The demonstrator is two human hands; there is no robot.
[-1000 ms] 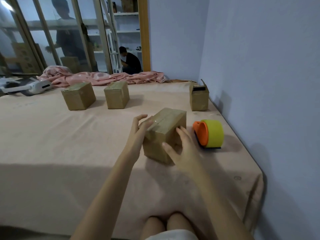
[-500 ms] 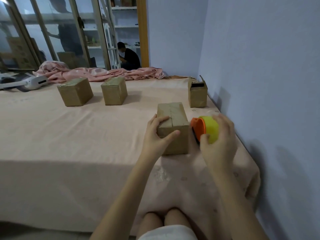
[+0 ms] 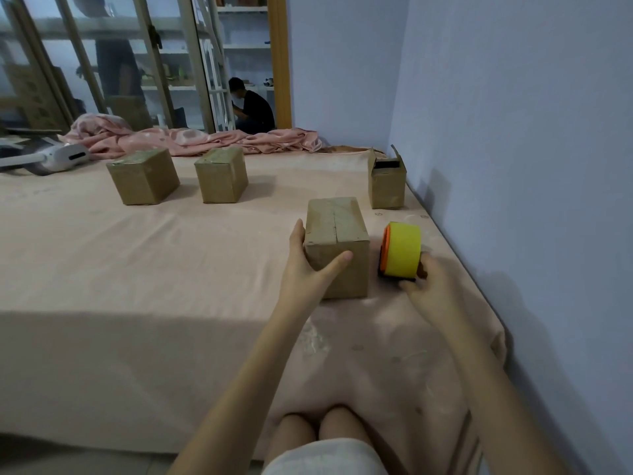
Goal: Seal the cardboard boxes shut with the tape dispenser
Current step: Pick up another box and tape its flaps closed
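A small cardboard box (image 3: 337,231) stands on the pink-covered bed, its top flaps closed with a bare seam down the middle. My left hand (image 3: 310,269) grips its left side, thumb across the front face. Just right of the box sits the tape dispenser (image 3: 401,250), an orange frame with a yellow tape roll. My right hand (image 3: 430,291) holds the dispenser from its near side, fingers curled on its lower end.
Two closed boxes (image 3: 144,176) (image 3: 222,174) stand farther back on the left. An open-flapped box (image 3: 387,181) stands by the wall (image 3: 513,166) at the right. A crumpled pink blanket (image 3: 191,138) and a white device (image 3: 65,157) lie along the far edge. The bed's right edge runs close to the wall.
The box was turned so its long side points away from me. My right hand left the box, went over the tape dispenser, then dropped to grip its near end.
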